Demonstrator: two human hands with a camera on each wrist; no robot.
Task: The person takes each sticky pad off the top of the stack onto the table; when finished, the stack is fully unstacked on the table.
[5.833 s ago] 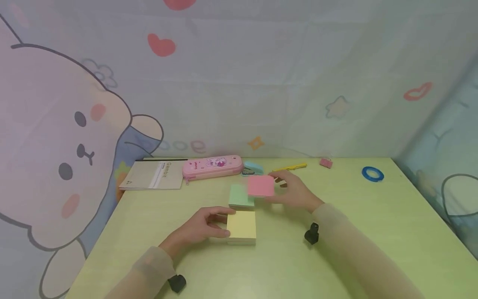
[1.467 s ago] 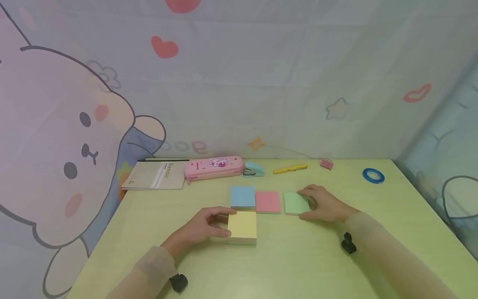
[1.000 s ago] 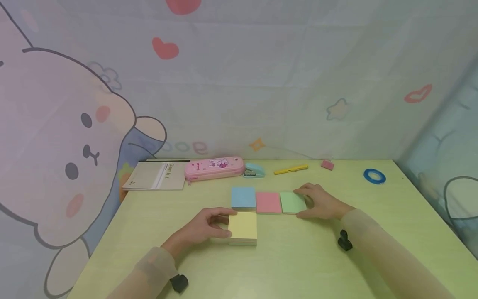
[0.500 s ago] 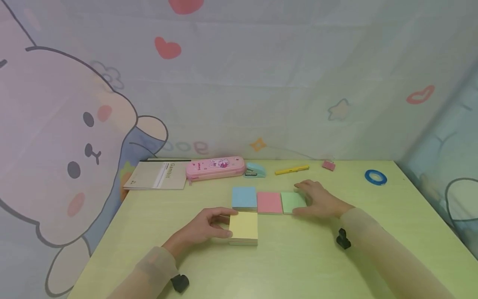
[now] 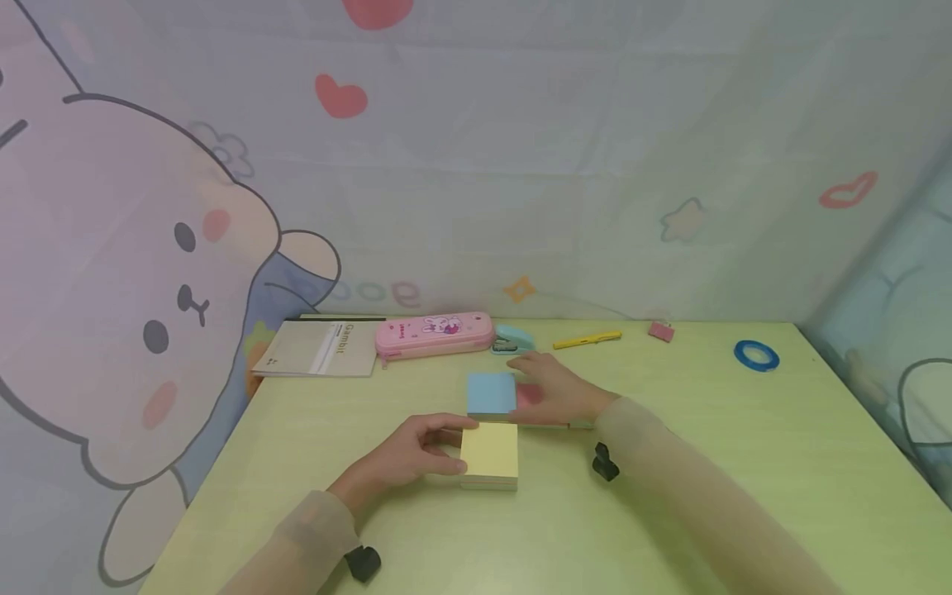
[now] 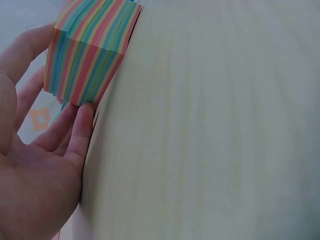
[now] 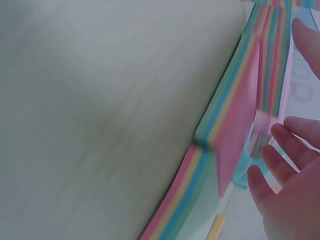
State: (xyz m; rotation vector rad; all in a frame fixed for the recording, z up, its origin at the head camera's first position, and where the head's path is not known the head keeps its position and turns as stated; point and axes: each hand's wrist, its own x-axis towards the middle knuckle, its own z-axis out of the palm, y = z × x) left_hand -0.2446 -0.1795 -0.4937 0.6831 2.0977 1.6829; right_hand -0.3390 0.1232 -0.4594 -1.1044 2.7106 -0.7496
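Observation:
My left hand point(image 5: 405, 450) holds a thick stack of sticky notes with a yellow top point(image 5: 489, 450), thumb and fingers at its left side; its striped edges point(image 6: 87, 55) show in the left wrist view. Just behind it stands a blue-topped sticky note stack point(image 5: 491, 392). My right hand point(image 5: 561, 390) hovers over the pink sticky note pad point(image 5: 528, 395), thumb and fingers spread near the blue stack's right side. In the right wrist view those fingers are apart with nothing between them. A green-topped pad point(image 7: 195, 220) adjoins the pink pad point(image 7: 237, 115), mostly hidden by the hand in the head view.
Along the table's back edge lie a notebook point(image 5: 316, 349), a pink pencil case point(image 5: 435, 335), a mint stapler point(image 5: 513, 340), a yellow pen point(image 5: 587, 340), a pink binder clip point(image 5: 661, 331) and a blue tape roll point(image 5: 756, 355). A printed cloth point(image 5: 580, 165) hangs behind.
The right hand set down the pink pad, moved the green pad to its right, slid it against the pink one and let go. It then moved left toward the blue stack. Left hand stays.

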